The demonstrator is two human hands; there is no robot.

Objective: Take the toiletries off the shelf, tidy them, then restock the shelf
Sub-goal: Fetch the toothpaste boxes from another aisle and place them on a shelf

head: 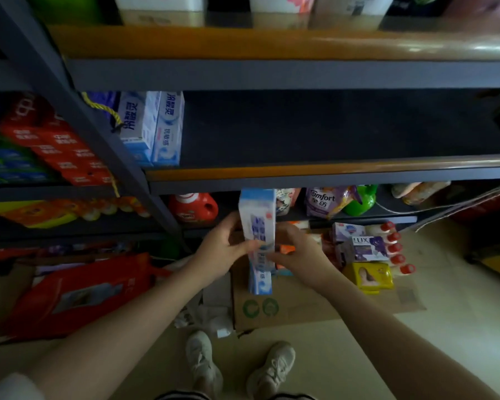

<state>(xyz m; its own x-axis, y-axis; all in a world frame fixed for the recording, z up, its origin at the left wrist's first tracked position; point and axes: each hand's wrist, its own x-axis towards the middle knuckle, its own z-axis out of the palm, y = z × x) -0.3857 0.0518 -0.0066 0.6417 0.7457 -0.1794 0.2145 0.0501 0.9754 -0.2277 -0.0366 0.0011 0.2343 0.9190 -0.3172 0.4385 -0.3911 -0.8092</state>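
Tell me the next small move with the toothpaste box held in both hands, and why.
Probably lift the toothpaste box and stand it beside the two matching boxes at the left end of the middle shelf. Both the left hand and right hand grip it upright below that shelf, whose remaining length looks bare.

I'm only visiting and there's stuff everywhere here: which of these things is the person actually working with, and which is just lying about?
Part of the job:
- toothpaste box, gripped by left hand and right hand
- two matching boxes standing on the middle shelf
- soap packs on flattened cardboard

Just lying about:
- red bag on the floor
- red detergent jug
- crumpled paper
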